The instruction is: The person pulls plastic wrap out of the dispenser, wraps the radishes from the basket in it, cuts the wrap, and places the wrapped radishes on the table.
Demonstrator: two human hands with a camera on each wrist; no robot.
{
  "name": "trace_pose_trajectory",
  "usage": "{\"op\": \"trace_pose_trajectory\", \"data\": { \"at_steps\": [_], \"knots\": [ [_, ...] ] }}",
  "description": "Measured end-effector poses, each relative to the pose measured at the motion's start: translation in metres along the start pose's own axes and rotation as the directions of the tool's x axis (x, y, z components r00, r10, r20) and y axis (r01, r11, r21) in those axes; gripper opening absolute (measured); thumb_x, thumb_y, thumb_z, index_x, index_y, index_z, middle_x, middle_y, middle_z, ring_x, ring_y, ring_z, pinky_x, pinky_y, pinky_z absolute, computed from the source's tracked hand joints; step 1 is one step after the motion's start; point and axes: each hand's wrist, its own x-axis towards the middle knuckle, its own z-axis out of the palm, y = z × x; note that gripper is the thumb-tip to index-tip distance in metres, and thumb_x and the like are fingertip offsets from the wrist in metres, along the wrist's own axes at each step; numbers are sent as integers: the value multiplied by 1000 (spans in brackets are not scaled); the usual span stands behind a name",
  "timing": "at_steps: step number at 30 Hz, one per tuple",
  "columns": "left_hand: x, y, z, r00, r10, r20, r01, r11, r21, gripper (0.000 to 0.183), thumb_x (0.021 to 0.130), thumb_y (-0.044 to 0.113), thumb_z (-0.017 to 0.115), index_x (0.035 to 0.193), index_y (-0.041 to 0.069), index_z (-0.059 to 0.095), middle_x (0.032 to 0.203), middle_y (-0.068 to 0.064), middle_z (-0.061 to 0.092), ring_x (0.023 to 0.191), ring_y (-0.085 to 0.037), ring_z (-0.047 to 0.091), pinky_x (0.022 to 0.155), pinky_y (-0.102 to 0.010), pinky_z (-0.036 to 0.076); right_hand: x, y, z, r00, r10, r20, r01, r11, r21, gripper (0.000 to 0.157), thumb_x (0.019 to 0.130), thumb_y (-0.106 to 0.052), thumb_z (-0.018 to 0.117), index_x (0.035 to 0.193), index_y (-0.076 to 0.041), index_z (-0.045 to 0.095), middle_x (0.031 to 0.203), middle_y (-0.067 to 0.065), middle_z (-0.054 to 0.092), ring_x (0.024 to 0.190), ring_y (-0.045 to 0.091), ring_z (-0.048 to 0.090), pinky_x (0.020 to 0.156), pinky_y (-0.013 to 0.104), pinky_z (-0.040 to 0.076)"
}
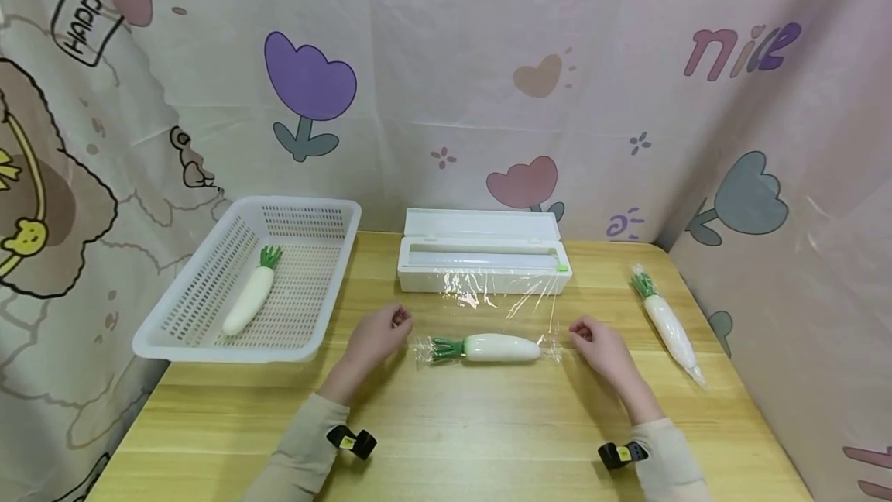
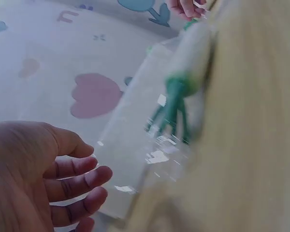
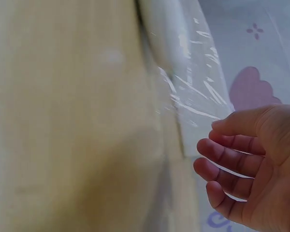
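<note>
A white daikon (image 1: 503, 348) with green stalks lies crosswise on the table, enclosed in clear plastic wrap (image 1: 474, 297) that runs back to a white wrap dispenser (image 1: 481, 281) with a raised lid. My left hand (image 1: 379, 335) is beside the stalk end, thumb and forefinger pinching the wrap's left edge. On the opposite side, my right hand (image 1: 601, 347) pinches the right edge near the daikon's tip. In the right wrist view, shiny creases in the wrap lead to the thumb tip of the right hand (image 3: 251, 164). The other fingers of both hands curl loosely.
A white perforated basket (image 1: 334, 277) at the left holds one unwrapped daikon (image 1: 251, 300). Another daikon (image 1: 670, 328), wrapped in film, lies near the table's right edge. A patterned curtain (image 1: 432, 99) hangs right behind the table (image 1: 460, 440).
</note>
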Motion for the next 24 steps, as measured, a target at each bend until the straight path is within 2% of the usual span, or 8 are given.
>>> {"op": "trace_pose_trajectory", "data": {
  "at_steps": [3, 6, 11, 15, 17, 20, 22, 24],
  "knots": [
    [6, 15, -7, 997, 61, -47, -61, 998, 6, 15, 92, 28, 61, 98, 15, 66, 89, 2, 68, 79, -14, 61, 72, -30, 53, 5, 0, -14, 1000, 10, -24, -11, 1000, -9, 18, 95, -17, 59, 104, -2, 64, 91, 11, 67, 82, 20, 59, 70, 30, 46],
    [15, 32, -11, 985, 142, -93, -139, 990, 33, 14, 92, 26, 61, 98, 15, 68, 91, 1, 69, 84, -16, 63, 75, -34, 53, 12, -1, -25, 997, -9, -80, 7, 1000, -18, 20, 96, -17, 58, 105, -1, 64, 92, 13, 67, 82, 22, 59, 69, 29, 45],
    [33, 56, -13, 950, 282, -136, -262, 954, 146, 14, 91, 27, 62, 94, 16, 69, 92, 1, 71, 90, -21, 63, 80, -39, 51, 28, -2, -34, 975, -61, -216, 55, 998, -35, 24, 96, -20, 60, 106, 1, 64, 95, 18, 67, 84, 29, 61, 70, 36, 49],
    [49, 71, -7, 910, 397, -121, -351, 892, 286, 14, 91, 30, 63, 97, 18, 68, 103, 0, 71, 102, -25, 61, 88, -44, 49, 46, 0, -33, 968, -68, -241, 65, 998, -18, 39, 95, -28, 61, 118, 3, 59, 112, 23, 63, 101, 37, 58, 85, 51, 48],
    [56, 78, -2, 885, 454, -102, -396, 850, 349, 15, 91, 31, 63, 99, 19, 67, 108, 0, 70, 107, -26, 59, 91, -45, 48, 57, 3, -30, 970, -76, -230, 74, 997, -19, 50, 94, -32, 63, 127, 4, 54, 121, 27, 58, 111, 42, 53, 95, 57, 43],
    [66, 89, 4, 852, 521, -55, -462, 797, 389, 16, 93, 31, 61, 101, 19, 66, 112, 0, 69, 108, -25, 58, 93, -45, 47, 71, 6, -22, 979, -67, -194, 68, 998, 0, 66, 92, -39, 65, 138, 3, 45, 133, 28, 51, 124, 46, 45, 105, 61, 35],
    [71, 96, 9, 840, 542, -20, -490, 775, 399, 18, 94, 32, 59, 103, 19, 66, 112, 0, 69, 107, -24, 58, 93, -44, 46, 78, 8, -17, 984, -50, -172, 57, 998, 36, 73, 91, -43, 64, 143, 2, 40, 139, 29, 45, 130, 47, 39, 109, 63, 30],
    [76, 101, 14, 838, 546, 6, -502, 766, 402, 19, 95, 34, 56, 104, 20, 65, 111, 1, 68, 106, -23, 57, 93, -43, 46, 83, 8, -12, 988, -24, -155, 35, 997, 71, 77, 91, -47, 63, 145, 0, 37, 144, 28, 41, 133, 46, 36, 110, 64, 28]
  ]
}}
